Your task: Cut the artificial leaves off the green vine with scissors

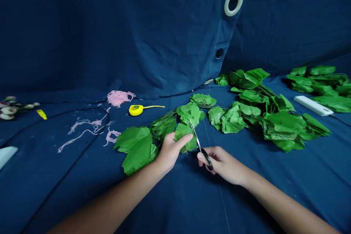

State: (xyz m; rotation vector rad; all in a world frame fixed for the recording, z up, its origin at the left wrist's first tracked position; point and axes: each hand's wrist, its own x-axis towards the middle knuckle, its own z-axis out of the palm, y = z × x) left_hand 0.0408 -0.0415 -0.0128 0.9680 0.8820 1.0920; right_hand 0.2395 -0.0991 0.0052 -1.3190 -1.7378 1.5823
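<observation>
My left hand (170, 150) pinches a green artificial leaf (184, 131) between thumb and fingers, at the near side of a leafy garland. In my right hand (219, 162) is a pair of scissors (199, 142) with black handles, thumb and fingers closed around them. Their blades point up and away, beside the held leaf; whether they touch it I cannot tell. Larger leaves (138, 146) of the garland lie left of my left hand. Thin stems run back to more leaf bunches (233, 117) on the right.
A yellow tape measure (136, 110) lies beyond my left hand, with a pink yarn bundle (119, 98) behind it. Loose pink strands (87, 124) and a black cable (82, 153) are at left. A white power bank-like box (313, 105) sits at right by more leaves (318, 82).
</observation>
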